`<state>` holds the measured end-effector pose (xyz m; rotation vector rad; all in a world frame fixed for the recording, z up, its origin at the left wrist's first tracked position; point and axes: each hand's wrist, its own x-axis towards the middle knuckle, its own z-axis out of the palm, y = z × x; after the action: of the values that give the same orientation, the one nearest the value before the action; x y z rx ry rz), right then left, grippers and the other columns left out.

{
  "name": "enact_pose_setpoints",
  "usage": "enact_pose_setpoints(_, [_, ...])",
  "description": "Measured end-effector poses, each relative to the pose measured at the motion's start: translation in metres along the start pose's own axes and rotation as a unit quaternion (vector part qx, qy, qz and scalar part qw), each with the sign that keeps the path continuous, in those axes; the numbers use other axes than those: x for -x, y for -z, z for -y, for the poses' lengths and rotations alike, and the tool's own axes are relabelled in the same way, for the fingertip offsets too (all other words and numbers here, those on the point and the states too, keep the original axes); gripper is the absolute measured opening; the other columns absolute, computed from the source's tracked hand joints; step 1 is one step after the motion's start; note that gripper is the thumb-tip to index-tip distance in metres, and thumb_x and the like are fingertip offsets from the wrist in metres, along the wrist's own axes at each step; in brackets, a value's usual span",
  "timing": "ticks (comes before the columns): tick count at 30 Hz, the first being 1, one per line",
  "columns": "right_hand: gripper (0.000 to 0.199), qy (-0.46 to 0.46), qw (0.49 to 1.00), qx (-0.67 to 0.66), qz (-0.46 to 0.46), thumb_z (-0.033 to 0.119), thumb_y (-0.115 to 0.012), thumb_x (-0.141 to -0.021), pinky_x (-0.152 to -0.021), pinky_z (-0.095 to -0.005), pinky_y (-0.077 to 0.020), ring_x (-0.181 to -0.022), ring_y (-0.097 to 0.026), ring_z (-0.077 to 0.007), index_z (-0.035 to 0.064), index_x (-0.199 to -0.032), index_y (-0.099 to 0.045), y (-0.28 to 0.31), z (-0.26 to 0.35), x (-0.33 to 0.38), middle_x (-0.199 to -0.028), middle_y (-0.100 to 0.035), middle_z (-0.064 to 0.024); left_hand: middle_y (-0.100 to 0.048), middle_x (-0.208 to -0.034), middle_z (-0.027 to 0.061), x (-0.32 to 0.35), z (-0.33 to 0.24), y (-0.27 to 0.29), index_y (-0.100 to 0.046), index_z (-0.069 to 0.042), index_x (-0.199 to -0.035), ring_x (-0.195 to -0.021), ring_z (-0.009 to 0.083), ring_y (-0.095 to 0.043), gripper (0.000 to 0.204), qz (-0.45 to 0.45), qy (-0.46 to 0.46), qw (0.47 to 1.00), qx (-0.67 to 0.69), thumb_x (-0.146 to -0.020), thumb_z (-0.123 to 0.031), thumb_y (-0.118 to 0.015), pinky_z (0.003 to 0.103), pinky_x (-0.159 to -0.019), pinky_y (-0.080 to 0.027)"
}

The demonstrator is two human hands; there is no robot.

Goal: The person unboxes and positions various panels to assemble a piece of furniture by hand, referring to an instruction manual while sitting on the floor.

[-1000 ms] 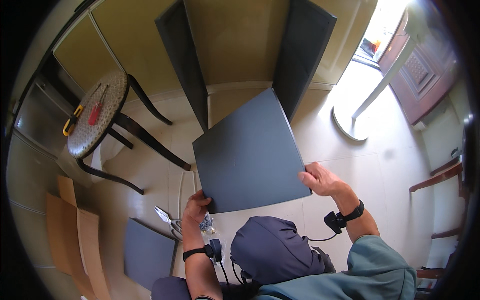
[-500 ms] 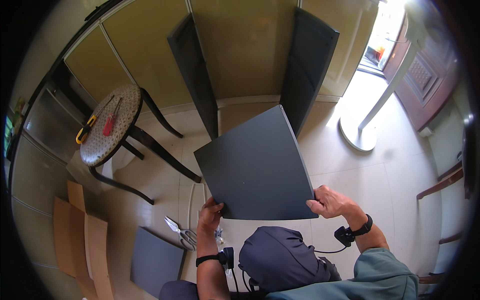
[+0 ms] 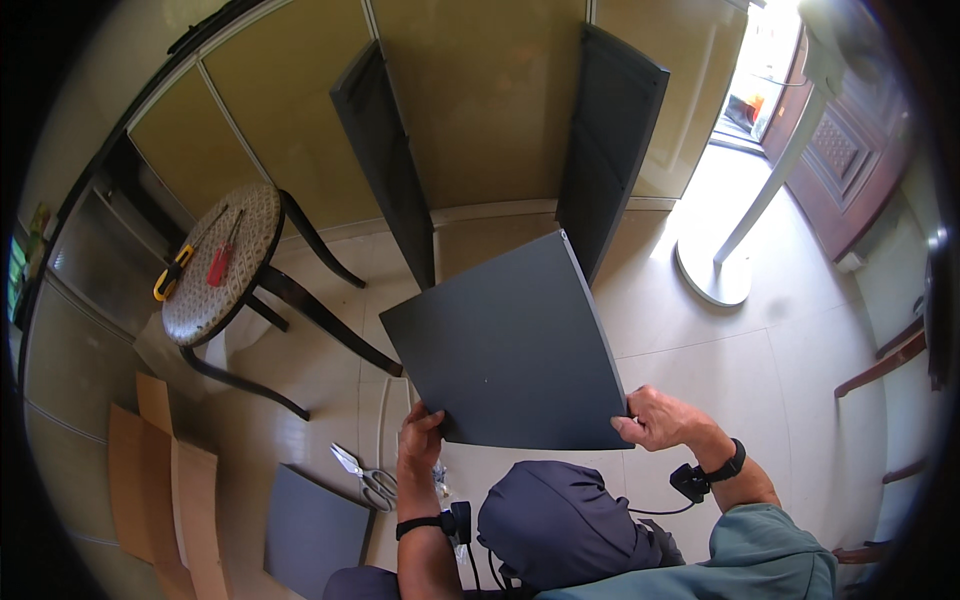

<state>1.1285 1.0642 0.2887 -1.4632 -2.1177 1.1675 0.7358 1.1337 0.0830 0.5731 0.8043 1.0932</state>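
A dark grey square panel (image 3: 500, 350) is held up off the floor between my two hands, its face turned up toward me. My left hand (image 3: 420, 438) grips the near left corner, thumb on the face. At the near right corner my right hand (image 3: 655, 418) is closed round the edge, with the thumb along it. Beyond the panel, two tall dark grey boards, a left one (image 3: 385, 160) and a right one (image 3: 612, 140), stand upright against the wall, with a gap between them.
To the left, a round stool (image 3: 222, 265) carries a red-handled screwdriver (image 3: 219, 264) and a yellow-and-black-handled tool (image 3: 173, 274). Scissors (image 3: 377, 488), another grey panel (image 3: 318, 530) and an open cardboard box (image 3: 150, 490) lie lower left. A white stand's round base (image 3: 712, 270) is at right.
The panel's far edge has dipped a little toward me and shifted slightly left. Both hands keep their grip on its near corners.
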Motion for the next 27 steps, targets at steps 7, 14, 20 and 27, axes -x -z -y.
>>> enact_pose_setpoints(7, [0.033, 0.059, 0.998, 0.010, 0.006, 0.013, -0.062, -0.083, -0.045, -0.0415, -0.0401, -0.045, -0.045, -0.0368, -0.0045, -0.060, -0.047, -0.011, 0.019, 0.008, -0.054, -0.045, -0.0214, -0.062, -0.109, 0.0118, 0.002, 0.003, -0.003, -0.054, 0.005, -0.124, -0.103, 0.0267, -0.058, 0.047, -0.056, 0.057, 0.997, 0.019, -0.077, 0.003, -0.053, 0.039, -0.097, -0.043])
enact_pose_setpoints(14, [0.018, 0.156, 0.986, 0.046, 0.027, 0.010, -0.065, -0.077, -0.067, -0.0426, -0.0501, -0.067, -0.057, -0.0398, -0.0042, -0.073, -0.055, -0.027, 0.041, 0.009, -0.066, -0.055, -0.0200, -0.060, -0.116, 0.0113, -0.009, 0.022, 0.008, -0.053, -0.002, -0.126, -0.112, 0.0298, -0.055, 0.051, -0.085, 0.066, 0.994, 0.033, -0.076, 0.003, -0.047, 0.046, -0.101, -0.042])
enact_pose_setpoints(20, [0.022, 0.157, 0.982, 0.095, 0.045, 0.013, -0.066, -0.077, -0.076, -0.0422, -0.0520, -0.075, -0.060, -0.0414, -0.0068, -0.085, -0.060, -0.034, 0.050, 0.010, -0.075, -0.060, -0.0208, -0.061, -0.112, 0.0113, -0.007, 0.020, 0.001, -0.054, 0.001, -0.123, -0.108, 0.0282, -0.057, 0.048, -0.078, 0.074, 0.994, 0.022, -0.076, 0.003, -0.045, 0.046, -0.101, -0.043])
enact_pose_setpoints(27, [0.025, 0.154, 0.978, 0.113, 0.083, 0.013, -0.066, -0.077, -0.087, -0.0397, -0.0532, -0.084, -0.063, -0.0419, -0.0088, -0.087, -0.061, -0.029, 0.062, 0.006, -0.081, -0.064, -0.0245, -0.060, -0.110, 0.0116, -0.002, 0.024, 0.004, -0.053, 0.002, -0.121, -0.107, 0.0278, -0.057, 0.047, -0.077, 0.080, 0.994, 0.024, -0.075, 0.003, -0.045, 0.047, -0.101, -0.043])
